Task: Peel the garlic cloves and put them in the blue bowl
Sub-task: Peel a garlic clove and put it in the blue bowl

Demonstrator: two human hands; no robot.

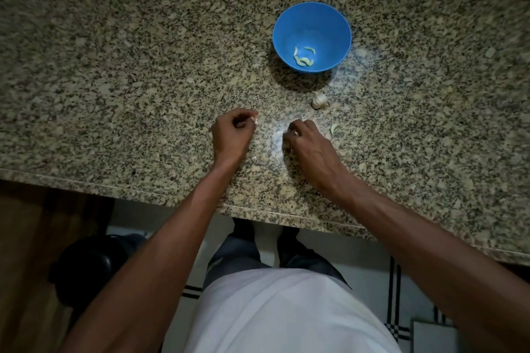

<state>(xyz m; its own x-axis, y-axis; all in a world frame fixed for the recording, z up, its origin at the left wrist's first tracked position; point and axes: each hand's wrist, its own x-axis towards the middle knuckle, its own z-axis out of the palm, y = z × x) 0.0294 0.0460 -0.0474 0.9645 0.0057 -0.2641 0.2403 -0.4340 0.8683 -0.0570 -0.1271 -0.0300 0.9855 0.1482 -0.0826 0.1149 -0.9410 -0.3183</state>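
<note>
In the head view, the left hand (233,130) pinches a small pale piece, a clove or its skin, I cannot tell, while the right hand (304,139) is curled with fingertips on the speckled granite tabletop (114,66); what it holds is hidden. A pale curved unpeeled garlic clove (334,129) lies just right of the right hand, the nearer one, its long axis pointing away from the person. The small white garlic bulb piece (319,100) lies between this hand and the round blue plastic bowl (286,20), which holds several peeled cloves (304,56).

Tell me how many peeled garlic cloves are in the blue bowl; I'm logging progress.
3 peeled garlic cloves, as far as I can tell, all on the bottom of the blue bowl: one left, one right, one nearest, which may be two touching.
</note>
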